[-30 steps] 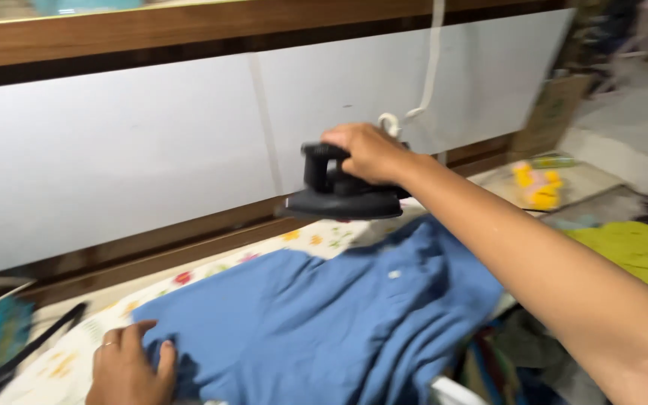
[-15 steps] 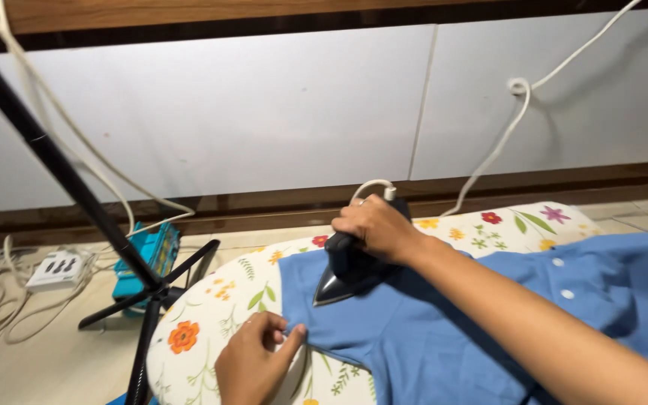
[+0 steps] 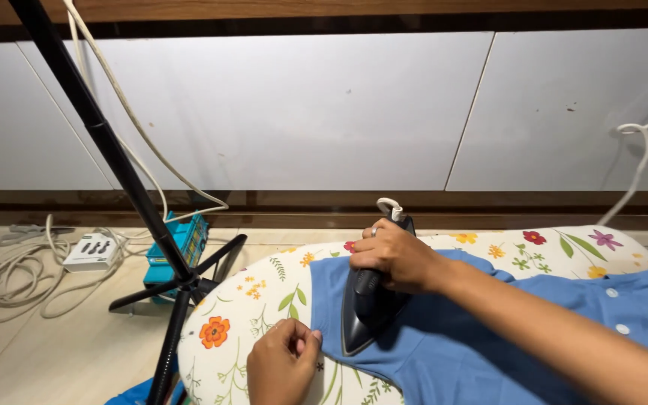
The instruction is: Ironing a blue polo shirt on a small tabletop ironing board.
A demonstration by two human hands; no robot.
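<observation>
Ironing: a dark grey electric iron (image 3: 369,307) sits soleplate-down on a blue button-up shirt (image 3: 504,337), which is spread over a white ironing board cover printed with coloured flowers (image 3: 256,307).
Right hand: the right hand (image 3: 393,256) is wrapped shut around the iron's handle, fingers curled over the top, a ring on 1 finger.
Left hand: the left hand (image 3: 283,365) rests on the board just beside the shirt's left edge, thumb and fingertips drawn together in a pinch; whether cloth is caught between them cannot be told.
Key relation: the iron's long axis runs toward and away from the wearer, its pointed nose near the lower shirt edge and aimed roughly at the left hand; the 2 are near but apart. The right hand is on the iron, the left is the nearer to the shirt's free edge.
Shirt lie: the shirt's length stretches rightward from the iron, white buttons (image 3: 613,310) showing far right.
Cord: a white cord leaves the iron's rear.
Surroundings: black tripod stand (image 3: 136,202) at left, white power strip (image 3: 93,252) and a teal box (image 3: 178,247) on the pale floor.
</observation>
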